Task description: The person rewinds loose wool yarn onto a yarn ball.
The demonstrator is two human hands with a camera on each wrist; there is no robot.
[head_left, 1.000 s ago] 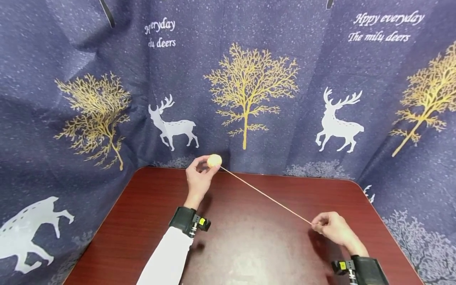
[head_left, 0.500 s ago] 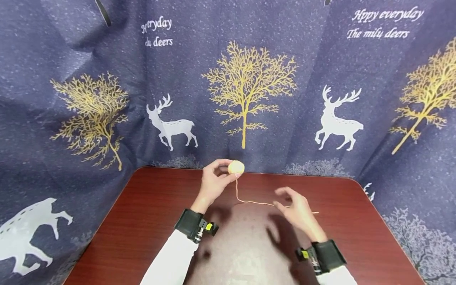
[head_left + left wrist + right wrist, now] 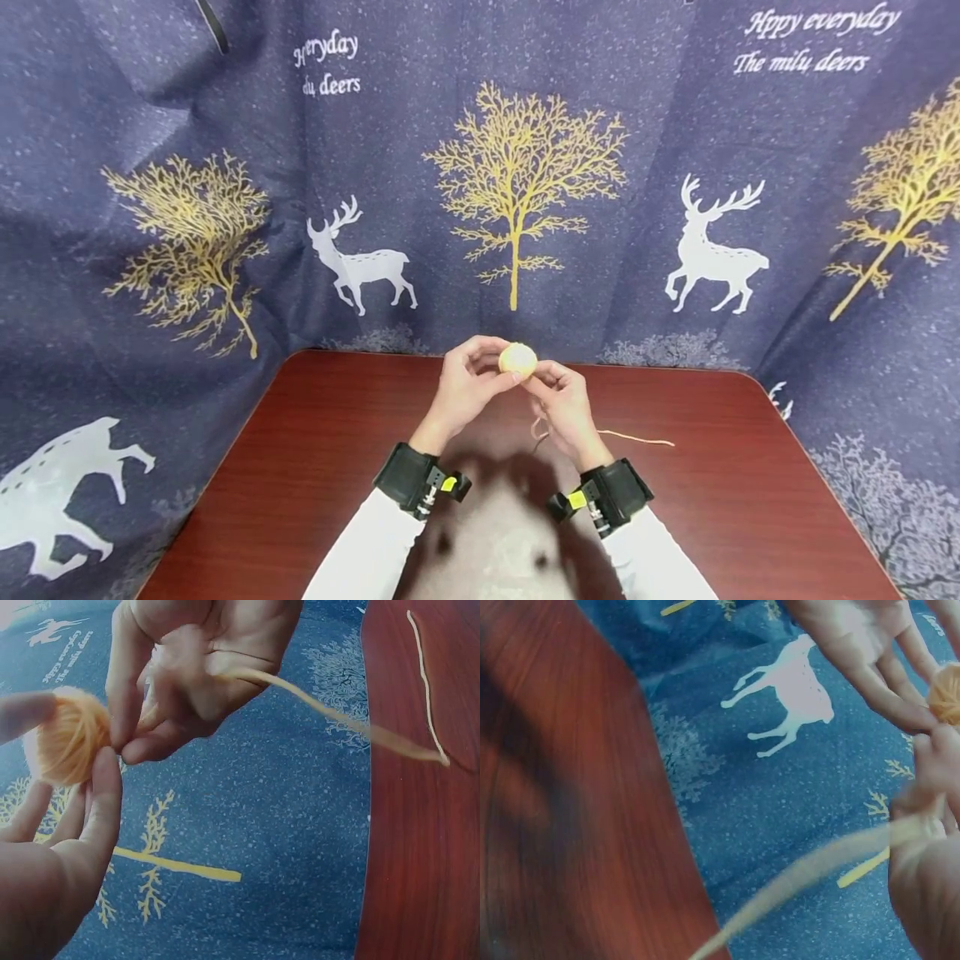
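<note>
A small ball of pale orange-yellow yarn point(image 3: 517, 359) is held up over the far part of the table by my left hand point(image 3: 465, 390), thumb on one side and fingers on the other. Right beside the ball, my right hand point(image 3: 567, 408) pinches the yarn with thumb and index finger, its fingertips meeting the left thumb. From the right hand a loose yarn strand point(image 3: 315, 705) trails down, blurred in both wrist views. The strand's far end point(image 3: 637, 437) lies on the table to the right. In the right wrist view, the yarn ball point(image 3: 946, 694) is partly cut off.
The reddish-brown table point(image 3: 285, 467) has rounded far corners. A dark blue curtain point(image 3: 465, 208) with printed trees and deer hangs behind and around it. Black wrist cameras are strapped on both wrists, standing close together.
The right hand has let go of the stretched strand out on the right, moved left to the ball and pinched the yarn there. The left hand has brought the ball rightward; the strand now hangs slack.
</note>
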